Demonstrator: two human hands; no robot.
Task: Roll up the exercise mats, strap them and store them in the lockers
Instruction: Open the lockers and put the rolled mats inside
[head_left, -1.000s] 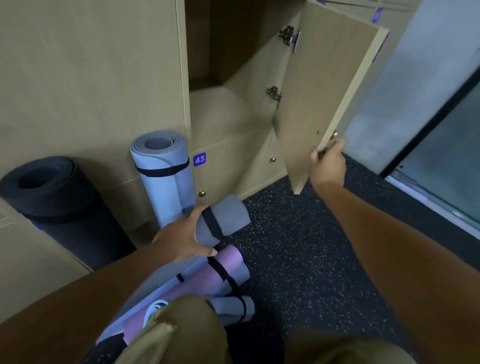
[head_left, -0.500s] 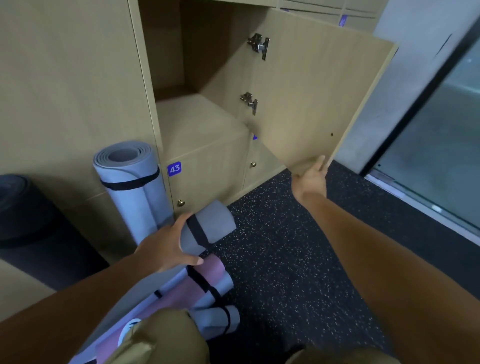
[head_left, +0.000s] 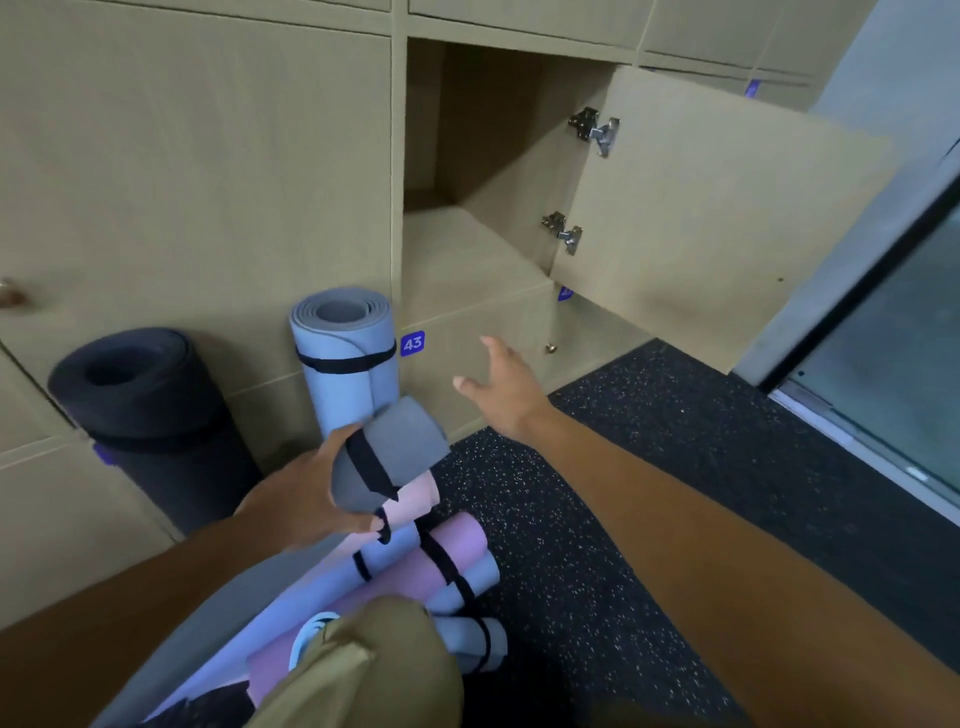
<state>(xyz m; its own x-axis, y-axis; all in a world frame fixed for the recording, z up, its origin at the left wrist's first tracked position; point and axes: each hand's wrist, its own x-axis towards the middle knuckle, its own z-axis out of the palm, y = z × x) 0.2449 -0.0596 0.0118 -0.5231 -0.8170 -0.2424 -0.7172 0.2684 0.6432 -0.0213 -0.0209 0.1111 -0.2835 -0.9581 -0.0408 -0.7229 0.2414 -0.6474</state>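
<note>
My left hand grips a rolled grey mat with a black strap, the top one of several rolled, strapped mats bundled under my left arm, among them a pink mat and a light blue one. My right hand hovers open with fingers spread, in front of locker 43, touching nothing. Above it an empty locker stands open, its door swung wide to the right. A strapped blue-grey mat stands upright against the lockers. A thick black rolled mat leans at the left.
Closed wooden lockers fill the wall; a blue tag reads 43. The floor is dark speckled rubber. A glass panel with a dark frame runs along the right. My bent knee in khaki is at the bottom.
My right hand has let go of the locker door and moved left and down in front of locker 43. The door now stands fully open. My left hand still holds the grey mat.
</note>
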